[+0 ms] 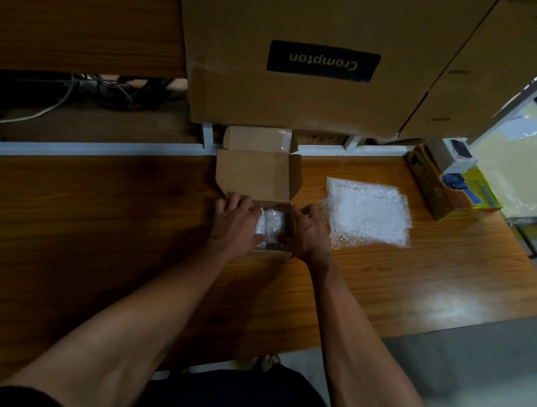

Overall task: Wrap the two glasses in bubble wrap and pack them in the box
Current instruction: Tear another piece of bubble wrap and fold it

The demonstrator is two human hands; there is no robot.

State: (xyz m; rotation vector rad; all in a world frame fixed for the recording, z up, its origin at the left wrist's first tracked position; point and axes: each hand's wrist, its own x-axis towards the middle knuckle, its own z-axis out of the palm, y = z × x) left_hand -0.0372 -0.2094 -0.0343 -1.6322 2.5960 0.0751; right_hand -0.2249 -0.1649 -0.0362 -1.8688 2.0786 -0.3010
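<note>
- One head view is given, in which a wooden table [87, 232] is seen from above, its grain glossy, with a bright patch of reflected light at the near right.
- At the far edge, a large Crompton carton [312, 56] is stacked on a white frame; cables [105, 88] are seen in the dark gap to the far left.
- A yellow-and-blue packet [455, 189] is placed at the far right, and grey floor is visible beyond the table edge on the right.
- A flat stack of bubble wrap sheets [367, 212] is laid just to the right of the small open box [257, 175], whose lid is raised at the far side.
- A bubble-wrapped bundle [273, 224] is held inside the box, between both hands.
- The left hand [236, 219] is laid over the bundle's left side with fingers curved round it.
- The right hand [305, 235] is curled against its right side, thumb across the wrap; how firmly it is gripped cannot be told.
</note>
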